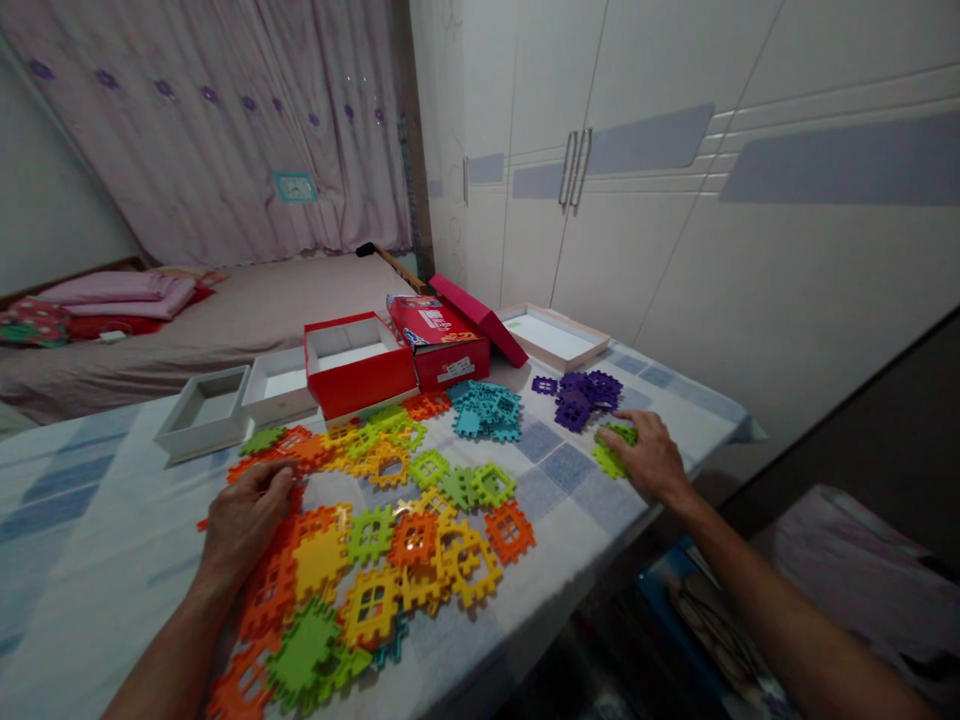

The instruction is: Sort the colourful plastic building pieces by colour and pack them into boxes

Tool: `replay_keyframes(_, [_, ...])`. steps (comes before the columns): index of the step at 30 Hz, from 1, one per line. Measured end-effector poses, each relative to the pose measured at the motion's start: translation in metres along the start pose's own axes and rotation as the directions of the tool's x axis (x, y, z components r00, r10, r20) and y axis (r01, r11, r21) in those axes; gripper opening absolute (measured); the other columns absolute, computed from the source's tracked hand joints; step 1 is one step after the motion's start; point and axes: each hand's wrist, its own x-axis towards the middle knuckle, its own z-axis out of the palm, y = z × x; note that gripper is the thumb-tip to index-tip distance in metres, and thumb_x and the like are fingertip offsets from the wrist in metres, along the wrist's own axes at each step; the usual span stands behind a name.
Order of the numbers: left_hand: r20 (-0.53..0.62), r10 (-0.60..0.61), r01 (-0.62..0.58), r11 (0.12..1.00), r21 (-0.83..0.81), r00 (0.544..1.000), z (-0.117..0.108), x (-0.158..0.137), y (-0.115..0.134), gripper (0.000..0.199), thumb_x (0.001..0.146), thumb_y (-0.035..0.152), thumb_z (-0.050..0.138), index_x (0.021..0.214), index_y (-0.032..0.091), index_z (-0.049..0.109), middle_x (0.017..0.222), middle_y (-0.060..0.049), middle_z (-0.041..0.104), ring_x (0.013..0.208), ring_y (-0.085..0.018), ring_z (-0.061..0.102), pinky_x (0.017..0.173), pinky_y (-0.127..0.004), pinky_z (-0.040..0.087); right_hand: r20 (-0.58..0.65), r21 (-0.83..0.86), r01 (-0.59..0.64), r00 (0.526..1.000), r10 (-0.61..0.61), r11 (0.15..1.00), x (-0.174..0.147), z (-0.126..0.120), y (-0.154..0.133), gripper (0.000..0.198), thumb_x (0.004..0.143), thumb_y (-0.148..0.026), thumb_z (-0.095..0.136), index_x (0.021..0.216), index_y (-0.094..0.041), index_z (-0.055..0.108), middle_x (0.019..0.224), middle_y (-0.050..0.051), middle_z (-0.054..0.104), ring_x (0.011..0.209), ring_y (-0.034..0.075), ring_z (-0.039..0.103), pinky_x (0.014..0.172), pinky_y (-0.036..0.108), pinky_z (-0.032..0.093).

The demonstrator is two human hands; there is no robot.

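My right hand (651, 455) is at the table's right side, its fingers closed on lime green plastic interlocking blocks (609, 460) low over the cloth. Just beyond it lies a pile of purple interlocking blocks (577, 398). My left hand (247, 512) rests at the left edge of the mixed pile, fingers curled together beside orange interlocking blocks (270, 585); whatever is in them is hidden. Yellow blocks (371, 605), green blocks (306, 645) and more orange ones spread across the middle and front. A teal heap of blocks (486, 410) sits apart behind them.
Along the back stand a grey box tray (171, 430), a white tray (259, 405), an open red box (360, 385), a red printed box (450, 365) with a leaning pink-red lid (480, 318), and a shallow pale tray (592, 352). A wardrobe (637, 250) borders the right.
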Motion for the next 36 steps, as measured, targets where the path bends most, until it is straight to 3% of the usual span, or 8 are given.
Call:
replay_keyframes(5, [0.006, 0.002, -0.002, 1.000, -0.002, 1.000, 0.002, 0.002, -0.005, 0.036, 0.070, 0.046, 0.050, 0.090, 0.024, 0.069, 0.088, -0.002, 0.073, 0.091, -0.027, 0.066, 0.085, -0.038, 0.050, 0.153, -0.065, 0.198, 0.971, -0.186, 0.978, -0.009, -0.003, -0.001, 0.045, 0.081, -0.051, 0.055, 0.115, -0.023, 0.060, 0.125, 0.010, 0.058, 0.117, 0.030, 0.052, 0.093, 0.048, 0.042])
replay_keyframes(14, [0.019, -0.003, 0.003, 1.000, 0.027, 1.000, -0.001, -0.002, 0.005, 0.038, 0.071, 0.043, 0.049, 0.092, 0.020, 0.070, 0.094, -0.004, 0.073, 0.091, -0.026, 0.066, 0.088, -0.039, 0.049, 0.188, -0.247, -0.120, 0.968, 0.169, 0.962, 0.042, -0.004, 0.049, 0.051, 0.084, -0.050, 0.047, 0.119, -0.017, 0.061, 0.126, 0.016, 0.057, 0.117, 0.035, 0.050, 0.091, 0.054, 0.040])
replay_keyframes(18, [0.019, 0.002, -0.002, 1.000, -0.003, 1.000, -0.002, -0.005, 0.009, 0.040, 0.072, 0.043, 0.047, 0.093, 0.019, 0.070, 0.096, -0.005, 0.073, 0.089, -0.025, 0.066, 0.088, -0.036, 0.050, 0.040, -0.254, -0.155, 0.985, 0.170, 0.955, 0.054, -0.002, 0.043, 0.050, 0.082, -0.048, 0.050, 0.116, -0.014, 0.062, 0.124, 0.020, 0.058, 0.117, 0.038, 0.048, 0.091, 0.056, 0.038])
replay_keyframes(22, [0.000, 0.014, -0.014, 1.000, 0.001, 1.000, 0.001, -0.004, 0.006, 0.042, 0.071, 0.044, 0.046, 0.093, 0.018, 0.072, 0.095, -0.006, 0.074, 0.087, -0.024, 0.066, 0.087, -0.033, 0.050, -0.083, -0.016, 0.128, 0.988, -0.128, 0.992, 0.044, -0.004, -0.003, 0.038, 0.086, -0.038, 0.046, 0.110, -0.015, 0.062, 0.116, 0.018, 0.061, 0.112, 0.031, 0.052, 0.095, 0.046, 0.039])
replay_keyframes(24, [0.001, 0.024, -0.024, 1.000, -0.008, 1.000, 0.002, -0.004, 0.004, 0.043, 0.073, 0.044, 0.046, 0.095, 0.018, 0.072, 0.094, -0.006, 0.074, 0.085, -0.023, 0.067, 0.084, -0.032, 0.051, 0.021, 0.190, 0.286, 0.955, -0.295, 0.939, 0.031, -0.006, -0.039, 0.032, 0.087, -0.036, 0.046, 0.104, -0.016, 0.064, 0.108, 0.014, 0.064, 0.105, 0.026, 0.057, 0.093, 0.039, 0.042])
replay_keyframes(27, [0.001, 0.051, -0.051, 0.999, -0.014, 0.999, 0.002, -0.003, 0.002, 0.042, 0.074, 0.043, 0.045, 0.096, 0.018, 0.072, 0.095, -0.005, 0.074, 0.085, -0.022, 0.066, 0.084, -0.032, 0.051, 0.325, 0.401, 0.303, 0.835, -0.443, 0.865, 0.009, -0.007, -0.096, 0.033, 0.089, -0.039, 0.048, 0.109, -0.018, 0.063, 0.106, 0.009, 0.065, 0.096, 0.021, 0.061, 0.087, 0.034, 0.046])
replay_keyframes(31, [-0.003, 0.059, -0.059, 0.998, -0.016, 0.998, 0.003, -0.003, 0.003, 0.041, 0.074, 0.042, 0.045, 0.094, 0.017, 0.072, 0.096, -0.006, 0.074, 0.087, -0.022, 0.066, 0.086, -0.032, 0.050, 0.529, 0.393, 0.339, 0.677, -0.512, 0.855, -0.013, -0.006, -0.152, 0.049, 0.086, -0.049, 0.054, 0.124, -0.017, 0.057, 0.118, 0.011, 0.060, 0.100, 0.023, 0.059, 0.086, 0.035, 0.046])
replay_keyframes(36, [-0.010, 0.066, -0.066, 0.997, -0.038, 0.998, 0.003, -0.004, 0.005, 0.044, 0.074, 0.043, 0.044, 0.095, 0.015, 0.072, 0.096, -0.007, 0.073, 0.086, -0.022, 0.066, 0.084, -0.032, 0.050, 0.538, 0.339, 0.436, 0.637, -0.552, 0.834, -0.019, 0.003, -0.178, 0.048, 0.079, -0.035, 0.060, 0.123, -0.014, 0.058, 0.111, 0.012, 0.061, 0.098, 0.024, 0.057, 0.085, 0.033, 0.043])
